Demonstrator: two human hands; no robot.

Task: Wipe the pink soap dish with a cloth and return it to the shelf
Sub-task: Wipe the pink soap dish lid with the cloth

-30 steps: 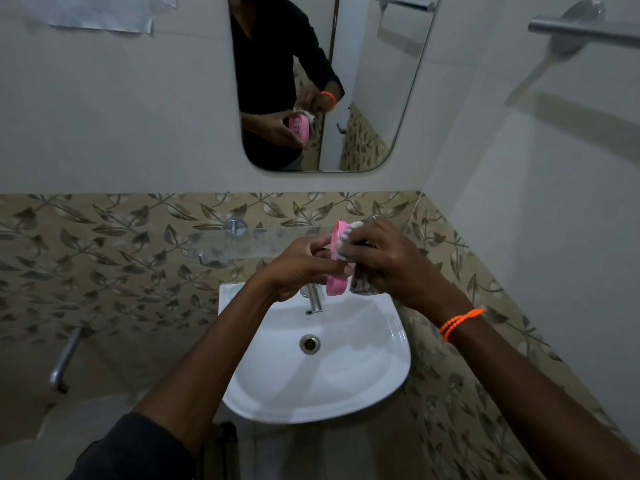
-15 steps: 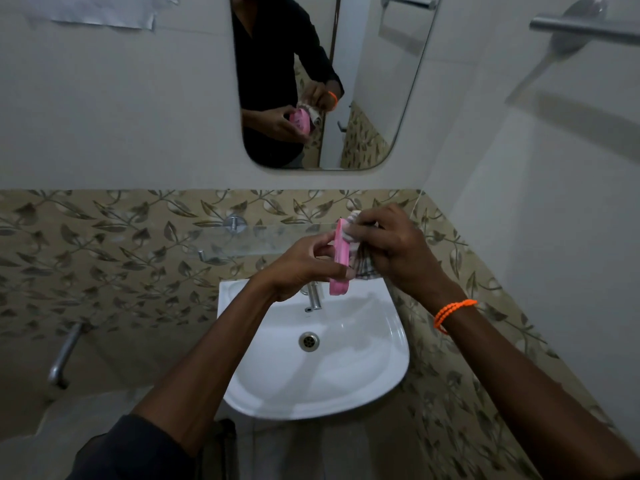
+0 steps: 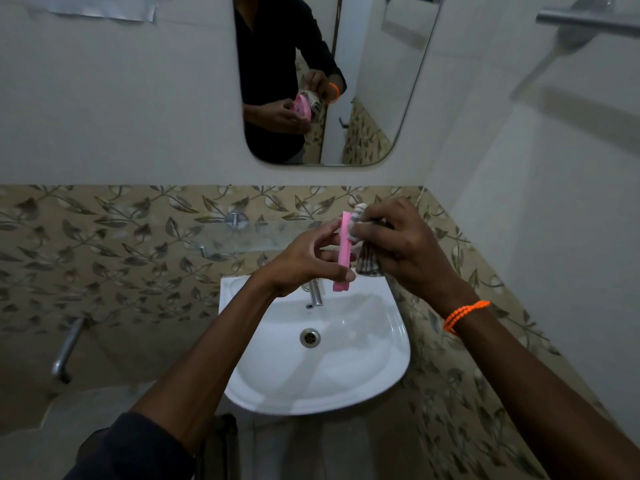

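The pink soap dish (image 3: 343, 252) stands on edge above the sink, seen side-on. My left hand (image 3: 304, 261) grips it between thumb and fingers from the left. A checked cloth (image 3: 367, 261) is bunched in my right hand (image 3: 405, 244), and its pale end presses against the right face of the dish near the top. The glass shelf (image 3: 249, 235) runs along the leaf-patterned tiles just behind both hands.
A white basin (image 3: 374, 368) with a chrome tap (image 3: 316, 295) sits below my hands. A mirror (image 3: 381, 81) on the wall reflects the dish and hands. A towel bar (image 3: 588, 22) juts at the upper right, and a metal tap (image 3: 67, 351) at the lower left.
The dish has turned from slightly angled to fully edge-on and risen a little. My right hand has slid the cloth up its right face toward the top edge.
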